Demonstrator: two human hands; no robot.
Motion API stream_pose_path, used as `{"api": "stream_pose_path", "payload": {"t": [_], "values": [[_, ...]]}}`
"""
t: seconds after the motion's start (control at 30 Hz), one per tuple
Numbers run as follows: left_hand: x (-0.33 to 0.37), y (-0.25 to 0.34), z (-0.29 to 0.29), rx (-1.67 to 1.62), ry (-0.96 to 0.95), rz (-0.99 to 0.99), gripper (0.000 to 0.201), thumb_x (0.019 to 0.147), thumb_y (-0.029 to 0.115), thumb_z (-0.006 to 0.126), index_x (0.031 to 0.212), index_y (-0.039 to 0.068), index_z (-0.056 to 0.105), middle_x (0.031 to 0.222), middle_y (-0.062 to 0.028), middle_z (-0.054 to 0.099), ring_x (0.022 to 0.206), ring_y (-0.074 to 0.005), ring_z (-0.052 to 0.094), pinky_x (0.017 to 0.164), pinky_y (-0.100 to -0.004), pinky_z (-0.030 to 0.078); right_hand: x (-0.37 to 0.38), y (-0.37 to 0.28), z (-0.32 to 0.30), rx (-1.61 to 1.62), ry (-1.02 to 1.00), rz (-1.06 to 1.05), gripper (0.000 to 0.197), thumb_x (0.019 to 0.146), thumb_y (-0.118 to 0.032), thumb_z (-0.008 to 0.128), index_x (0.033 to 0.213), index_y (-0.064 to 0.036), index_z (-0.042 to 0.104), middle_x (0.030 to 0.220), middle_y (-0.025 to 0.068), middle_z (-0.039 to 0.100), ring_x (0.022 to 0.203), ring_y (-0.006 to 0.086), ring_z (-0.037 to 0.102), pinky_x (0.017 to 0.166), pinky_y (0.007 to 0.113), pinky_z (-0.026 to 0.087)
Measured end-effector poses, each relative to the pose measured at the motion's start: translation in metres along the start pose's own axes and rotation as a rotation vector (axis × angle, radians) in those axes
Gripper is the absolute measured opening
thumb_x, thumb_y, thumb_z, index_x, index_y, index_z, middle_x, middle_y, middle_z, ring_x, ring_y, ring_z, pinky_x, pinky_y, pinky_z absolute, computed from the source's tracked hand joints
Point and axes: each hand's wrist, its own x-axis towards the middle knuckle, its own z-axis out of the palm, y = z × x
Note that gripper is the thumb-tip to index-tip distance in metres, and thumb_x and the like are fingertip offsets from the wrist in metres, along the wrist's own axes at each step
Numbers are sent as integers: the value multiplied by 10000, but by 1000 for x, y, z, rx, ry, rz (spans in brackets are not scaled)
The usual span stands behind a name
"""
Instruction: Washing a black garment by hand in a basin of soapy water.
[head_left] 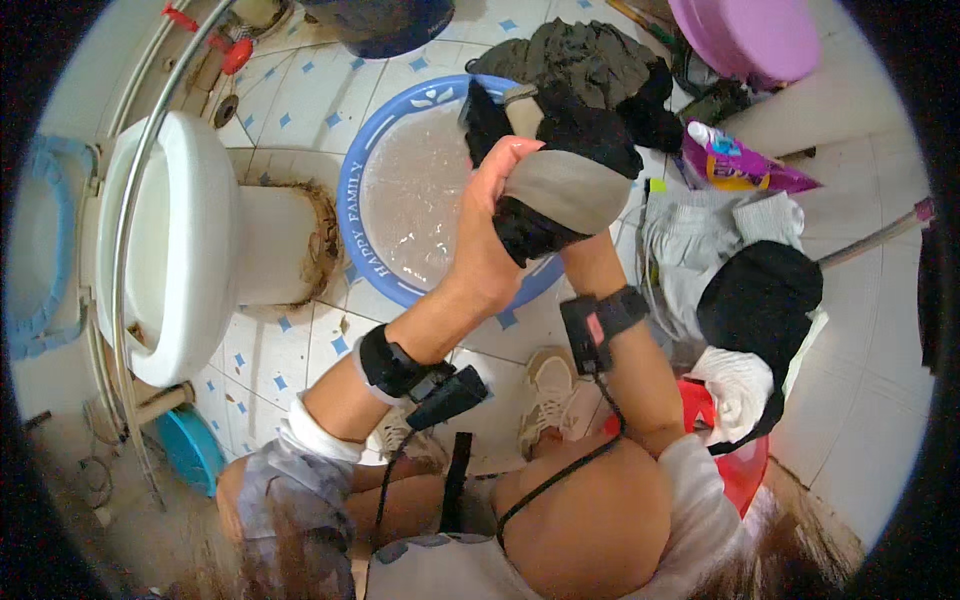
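Observation:
A bunched black and beige cloth garment [575,188] is held up over the right side of a blue-rimmed basin [352,205]. My left hand [487,205] is closed around its left side, the thumb lying along the top. On the garment's near right side is my right hand [590,258], pressed against the cloth; its fingers are hidden behind the folds. The exact kind of garment cannot be made out. Cloudy, sudsy water [415,200] fills the basin. Part of the black cloth hangs at the basin's far right rim.
A dark clothes heap [590,65] lies beyond the basin. At right are a purple packet [745,165], grey clothing [685,245], a black cloth [760,295] and a red container [745,470]. A white toilet-like fixture [170,250] and metal rail [120,270] stand left; a dark bucket [385,25] stands far.

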Motion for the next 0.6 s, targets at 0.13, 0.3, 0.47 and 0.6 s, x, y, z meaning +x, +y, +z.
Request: {"api": "stream_pose_path", "payload": {"t": [0.13, 0.3, 0.47, 0.6], "values": [[-10, -5, -7, -630, 227, -204, 277, 821, 167, 411, 1075, 63, 444, 1002, -29, 513, 950, -127, 478, 847, -276, 361, 23, 1, -2, 837, 181, 247, 384, 791, -361, 430, 1047, -79, 483, 1063, 85, 506, 981, 229, 485, 868, 394, 381], [11, -1, -44, -41, 306, 109, 366, 753, 113, 505, 1111, 65, 447, 1132, -76, 466, 1020, -218, 460, 880, -321, 364, 36, -10, -7, 1246, 295, 470, 348, 795, -326, 424, 1009, -66, 507, 1030, 103, 526, 970, 254, 494, 853, 416, 393], [10, -3, -76, 1081, -83, 579, 358, 679, 55, 580, 1031, 72, 519, 1112, -115, 461, 981, -231, 467, 829, -309, 366, 28, -16, -6, 1162, 382, 526, 311, 781, -311, 460, 974, -77, 525, 987, 90, 548, 922, 250, 516, 818, 405, 416], [1, -31, -77, 612, 31, -39, 329, 687, 24, 528, 1015, 26, 537, 947, -98, 565, 878, -162, 517, 799, -270, 383, 33, -23, -8, 1098, 508, 559, 343, 783, -307, 440, 1003, -54, 510, 1009, 111, 535, 926, 271, 510, 836, 419, 398]]}}
